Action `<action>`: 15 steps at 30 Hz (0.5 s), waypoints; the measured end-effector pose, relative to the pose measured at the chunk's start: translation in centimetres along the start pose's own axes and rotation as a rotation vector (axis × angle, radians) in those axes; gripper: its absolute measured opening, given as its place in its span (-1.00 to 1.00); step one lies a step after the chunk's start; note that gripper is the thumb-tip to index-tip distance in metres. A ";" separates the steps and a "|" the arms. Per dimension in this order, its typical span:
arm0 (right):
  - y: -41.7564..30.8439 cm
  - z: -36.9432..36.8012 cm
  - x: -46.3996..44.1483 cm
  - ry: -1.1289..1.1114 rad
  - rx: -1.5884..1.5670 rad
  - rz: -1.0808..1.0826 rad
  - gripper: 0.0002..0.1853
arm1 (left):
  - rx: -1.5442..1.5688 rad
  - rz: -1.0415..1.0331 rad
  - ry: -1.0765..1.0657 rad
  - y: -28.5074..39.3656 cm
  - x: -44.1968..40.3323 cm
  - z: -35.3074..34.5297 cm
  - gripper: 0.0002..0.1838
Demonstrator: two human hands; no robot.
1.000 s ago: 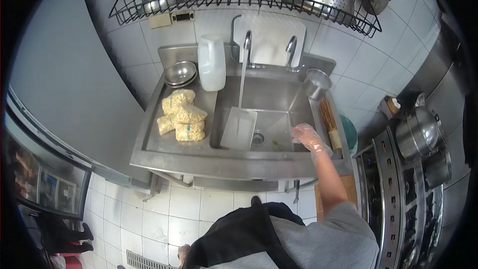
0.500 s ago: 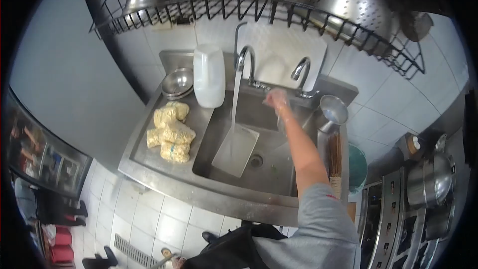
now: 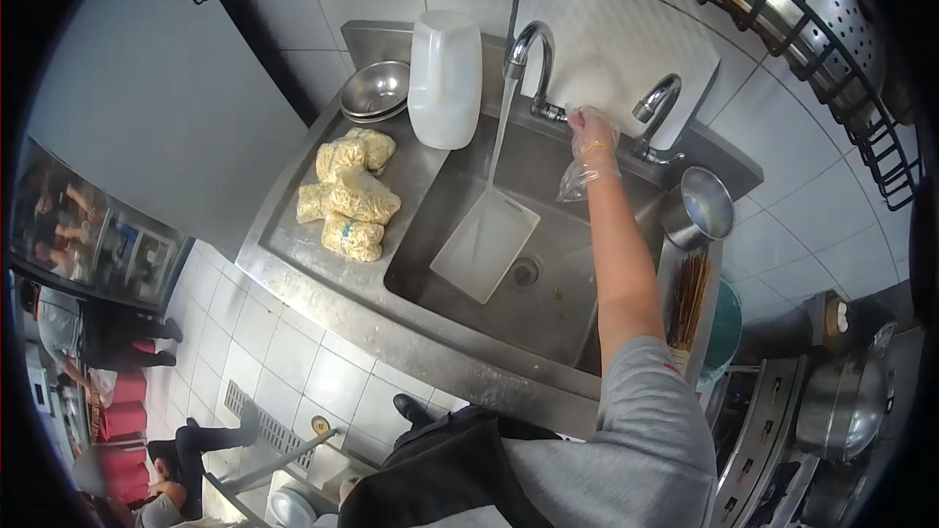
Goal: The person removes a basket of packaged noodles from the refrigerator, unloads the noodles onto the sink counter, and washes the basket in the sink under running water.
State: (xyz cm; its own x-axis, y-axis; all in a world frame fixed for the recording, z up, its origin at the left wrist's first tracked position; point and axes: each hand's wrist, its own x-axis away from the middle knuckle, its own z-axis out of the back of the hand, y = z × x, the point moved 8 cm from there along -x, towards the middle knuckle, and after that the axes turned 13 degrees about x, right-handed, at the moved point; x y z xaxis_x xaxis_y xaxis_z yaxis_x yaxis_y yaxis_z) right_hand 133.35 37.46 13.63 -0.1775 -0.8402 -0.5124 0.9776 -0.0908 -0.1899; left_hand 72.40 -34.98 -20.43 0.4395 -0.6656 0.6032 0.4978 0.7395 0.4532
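My right hand (image 3: 594, 137), in a loose clear plastic glove, reaches over the sink (image 3: 406, 269) to the back wall. Its fingers are closed at the handle of the left tap (image 3: 533, 49); the glove partly hides the grip. Water runs from this tap into a white rectangular tray (image 3: 486, 249) lying tilted in the basin, beside the drain (image 3: 525, 272). A second tap (image 3: 661, 103) stands just right of my hand. My left hand is not in view.
On the left drainboard are several bags of yellowish shredded food (image 3: 352, 196), a white plastic jug (image 3: 443, 88) and stacked metal bowls (image 3: 375, 90). A metal pot (image 3: 699, 205) and thin sticks (image 3: 689, 298) stand right. A wire rack (image 3: 831, 29) hangs above. Other people are at the lower left.
My view has tilted down and moved closer to the sink. My right hand stays by the left tap's handle, and the water still runs.
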 end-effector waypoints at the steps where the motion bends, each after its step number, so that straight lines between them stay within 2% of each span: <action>1: 0.0 0.1 -0.2 0.032 0.055 0.019 -0.78 | -0.059 -0.077 0.001 0.2 -0.2 -0.1 -0.73; 3: -0.5 0.5 -1.0 0.104 0.164 0.060 -0.79 | -0.211 -0.278 0.031 0.9 -0.5 0.0 -0.72; 4: 0.6 0.3 -1.8 0.167 -0.391 -0.103 -0.78 | -0.302 -0.379 0.066 1.4 -0.5 -0.2 -0.72; 6: 2.1 -3.4 -2.4 0.262 -1.499 -0.450 -0.76 | 0.024 -0.073 0.045 0.2 -0.2 1.1 -0.72; 9: 0.8 -0.8 0.4 0.109 -1.381 -0.350 -0.80 | 0.199 0.095 0.060 0.0 1.0 1.4 -0.72; 11: 0.3 -3.0 5.0 -0.060 -1.351 -0.257 -0.81 | 0.235 0.144 0.059 -0.1 1.9 0.7 -0.72; 12: -1.2 -3.2 9.6 -0.189 -1.278 -0.427 -0.80 | 0.246 0.160 0.056 -0.5 2.4 0.2 -0.73; 13: -1.5 -6.7 13.6 -0.350 -1.052 -0.292 -0.81 | 0.257 0.181 0.055 -0.8 2.9 -0.2 -0.73; 14: -2.0 -11.2 18.7 -0.441 -0.915 -0.257 -0.81 | 0.263 0.196 0.052 -1.0 3.4 -0.7 -0.73; 15: -5.4 -11.9 22.6 -0.679 -0.575 0.089 -0.83 | 0.271 0.209 0.050 -1.2 3.8 -1.2 -0.73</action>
State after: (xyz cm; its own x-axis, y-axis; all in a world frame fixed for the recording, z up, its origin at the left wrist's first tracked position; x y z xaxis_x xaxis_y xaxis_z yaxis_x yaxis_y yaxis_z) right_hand 122.70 25.34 -6.85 0.1802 -0.9833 0.0266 0.7442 0.1186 -0.6573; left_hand 74.34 -38.53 -19.44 0.5506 -0.4964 0.6711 0.1797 0.8556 0.4855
